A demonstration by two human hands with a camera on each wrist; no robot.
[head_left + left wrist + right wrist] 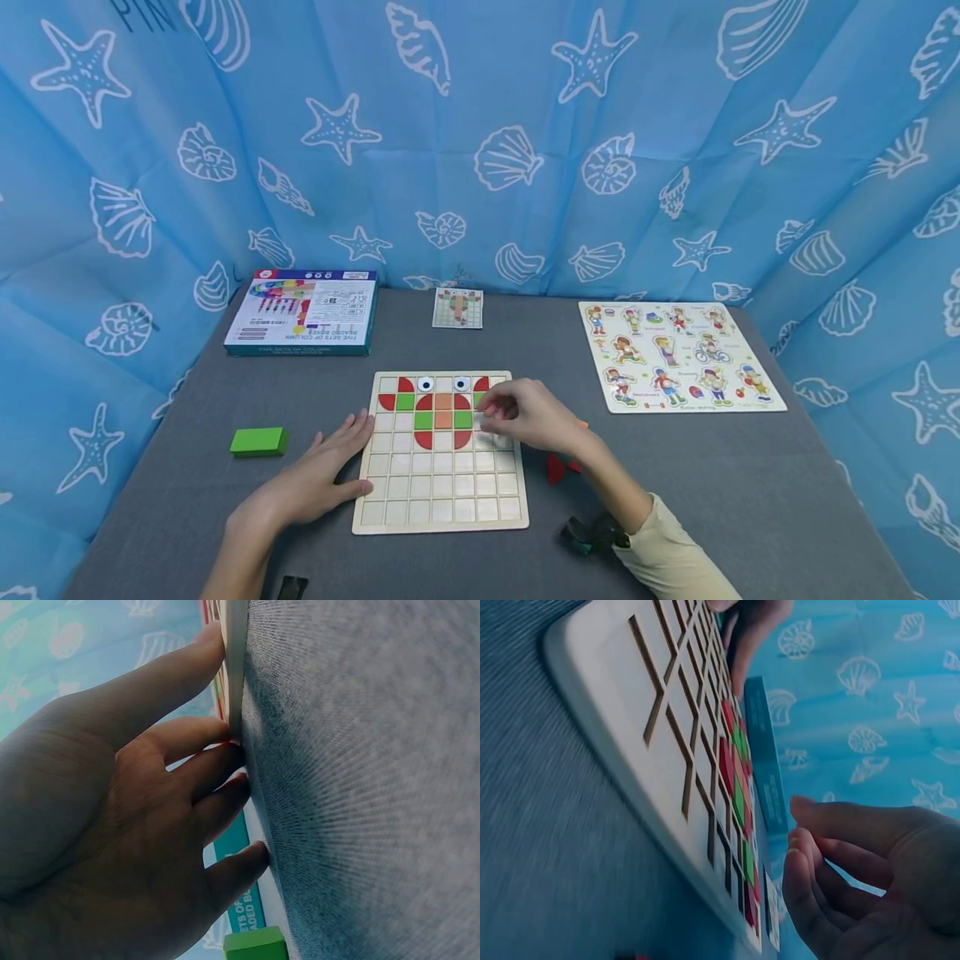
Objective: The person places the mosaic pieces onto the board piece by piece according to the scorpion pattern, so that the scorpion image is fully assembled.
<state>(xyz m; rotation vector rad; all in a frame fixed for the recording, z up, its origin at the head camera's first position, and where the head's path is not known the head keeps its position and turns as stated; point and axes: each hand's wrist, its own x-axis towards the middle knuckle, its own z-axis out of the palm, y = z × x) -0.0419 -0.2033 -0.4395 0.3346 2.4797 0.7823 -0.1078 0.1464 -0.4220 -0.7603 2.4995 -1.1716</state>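
Observation:
A pale wooden grid board (420,510) lies flat on the grey table. Red, green and orange tiles (444,419) fill part of its upper squares, beneath two round eye pieces (426,384). My left hand (322,471) touches the board's left edge, thumb and fingers extended; the left wrist view shows its fingertips (225,735) against the side. Over the board's upper right my right hand (536,412) hovers with bent fingers, thumb and fingertips close together. No piece shows between them in the right wrist view, where red and green tiles (748,859) lie beyond.
Loose red pieces (555,468) lie under my right forearm. A green block (258,442) sits left of my left hand. Behind are a boxed set (300,312) and a small pattern card (458,321); a sports picture puzzle (678,392) lies right. A blue curtain (480,208) hangs behind the table.

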